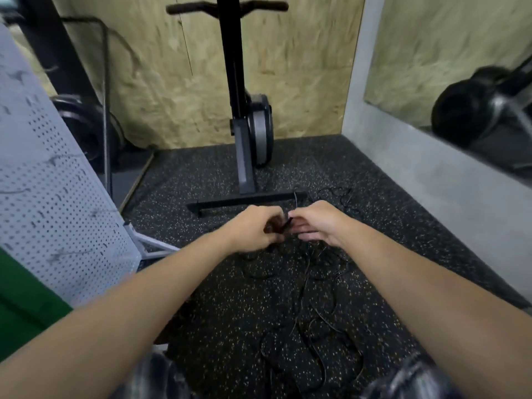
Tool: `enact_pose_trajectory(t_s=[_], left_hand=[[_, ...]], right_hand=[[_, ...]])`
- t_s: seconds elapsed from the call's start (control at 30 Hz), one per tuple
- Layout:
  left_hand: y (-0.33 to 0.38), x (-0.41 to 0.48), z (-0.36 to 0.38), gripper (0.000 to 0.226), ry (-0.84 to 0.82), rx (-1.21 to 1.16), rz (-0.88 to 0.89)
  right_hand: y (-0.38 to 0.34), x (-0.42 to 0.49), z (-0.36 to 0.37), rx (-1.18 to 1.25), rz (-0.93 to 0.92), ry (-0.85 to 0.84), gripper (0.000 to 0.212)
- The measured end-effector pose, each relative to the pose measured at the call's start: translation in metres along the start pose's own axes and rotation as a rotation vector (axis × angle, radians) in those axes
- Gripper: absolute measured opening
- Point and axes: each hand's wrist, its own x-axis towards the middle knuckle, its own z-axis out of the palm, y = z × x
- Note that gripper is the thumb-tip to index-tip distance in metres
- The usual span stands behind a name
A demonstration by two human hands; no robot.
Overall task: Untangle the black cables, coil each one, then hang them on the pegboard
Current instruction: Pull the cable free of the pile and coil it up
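Hands: left hand curled round a bunch of black cables; right hand pinching a cable end, close beside the left. Cables: loose tangle on speckled rubber floor, trailing from the hands toward the viewer. Grey pegboard: at left, near. Upright exercise machine: base bar just beyond the hands, before plywood wall. Mirror: on the right.

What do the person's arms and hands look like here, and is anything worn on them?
Both forearms are bare down to the left hand and right hand: no gloves, watch, rings or bands show. Blurred dark fabric with a checked look sits at the bottom edge beside each arm; whether it is sleeve or other clothing cannot be told.
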Motion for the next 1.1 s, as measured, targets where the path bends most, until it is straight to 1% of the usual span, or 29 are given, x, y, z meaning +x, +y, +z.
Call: enact_pose_trajectory(t_s=[0.03,0.1,0.13,0.2,0.23,0.27,0.33,0.37,0.4,0.47,0.5,0.57,0.63,0.67,0.77,0.8,0.83,0.9,0.97,1.0,1.1], left_hand=[[0.0,-0.005,0.001,0.025,-0.004,-0.015,0.018],[-0.006,-0.013,0.002,0.029,0.014,-0.103,-0.024],[-0.011,-0.014,0.004,0.028,0.043,-0.161,-0.071],[-0.027,-0.014,0.011,0.025,0.104,-0.264,-0.191],[-0.033,-0.012,0.016,0.031,0.104,-0.287,-0.244],[-0.037,-0.01,0.021,0.043,0.088,-0.309,-0.272],[-0.039,-0.003,0.032,0.065,0.033,-0.359,-0.251],[-0.039,0.002,0.037,0.067,0.01,-0.372,-0.22],[-0.041,0.008,0.041,0.06,0.003,-0.376,-0.192],[-0.05,0.019,0.049,0.03,0.004,-0.367,-0.167],[-0.054,0.021,0.052,0.02,-0.011,-0.35,-0.165],[-0.061,0.027,0.057,0.014,-0.027,-0.297,-0.171],[-0.065,0.034,0.057,0.018,0.039,-0.313,-0.188],[-0.066,0.037,0.054,0.02,0.088,-0.381,-0.211],[-0.064,0.04,0.037,0.023,0.208,-0.63,-0.297],[-0.062,0.04,0.03,0.024,0.242,-0.712,-0.315],[-0.058,0.039,0.023,0.025,0.284,-0.792,-0.326],[-0.05,0.037,0.007,0.026,0.386,-0.934,-0.333],[-0.044,0.033,-0.007,0.026,0.463,-1.085,-0.316],[-0.04,0.03,-0.013,0.026,0.477,-1.149,-0.3],[-0.034,0.023,-0.018,0.021,0.472,-1.277,-0.273]], right_hand=[[-0.003,-0.003,0.003,-0.007,-0.027,0.021,0.015],[-0.009,-0.01,0.005,-0.149,-0.118,0.058,0.019],[-0.014,-0.016,0.004,-0.231,-0.16,0.04,0.021],[-0.027,-0.032,0.0,-0.335,-0.219,-0.082,0.025],[-0.033,-0.041,-0.002,-0.365,-0.239,-0.154,0.026],[-0.039,-0.049,-0.003,-0.383,-0.258,-0.221,0.028],[-0.051,-0.06,-0.004,-0.378,-0.316,-0.323,0.028],[-0.056,-0.064,-0.004,-0.365,-0.341,-0.358,0.028],[-0.059,-0.065,-0.006,-0.347,-0.364,-0.383,0.027],[-0.063,-0.062,-0.011,-0.282,-0.402,-0.421,0.026],[-0.064,-0.06,-0.014,-0.235,-0.42,-0.428,0.026],[-0.066,-0.051,-0.02,-0.114,-0.45,-0.406,0.027],[-0.062,-0.038,-0.028,-0.03,-0.474,-0.318,0.029],[-0.058,-0.03,-0.032,-0.054,-0.495,-0.227,0.029],[-0.042,-0.006,-0.042,-0.286,-0.552,0.087,0.028],[-0.036,0.0,-0.044,-0.358,-0.562,0.15,0.027],[-0.031,0.006,-0.044,-0.434,-0.569,0.179,0.026],[-0.024,0.011,-0.042,-0.591,-0.561,0.163,0.026],[-0.021,0.011,-0.036,-0.658,-0.527,0.115,0.026],[-0.022,0.009,-0.031,-0.671,-0.514,0.093,0.024],[-0.024,0.008,-0.011,-0.693,-0.507,0.015,0.028]])
